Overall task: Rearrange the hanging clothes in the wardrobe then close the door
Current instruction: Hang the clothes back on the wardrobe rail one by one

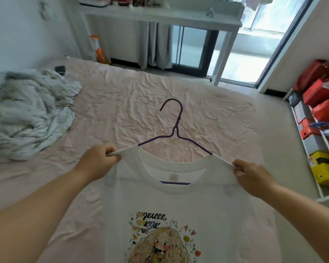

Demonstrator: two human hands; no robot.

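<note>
Risk noted: the thin purple wire hanger [176, 130] sits inside the white printed cotton T-shirt [179, 202] with only its hook and upper arms showing, and an uneven tug at either shoulder could, in my judgement, slide one hanger arm out through the wide neckline or drop the garment crooked. The shirt lies front-up over the wrinkled pink bedsheet [122, 103], its shoulders stretched between the two grips, the left hand [99, 162] pinching the left shoulder seam and the right hand [253, 177] pinching the right, both clenched on fabric
</note>
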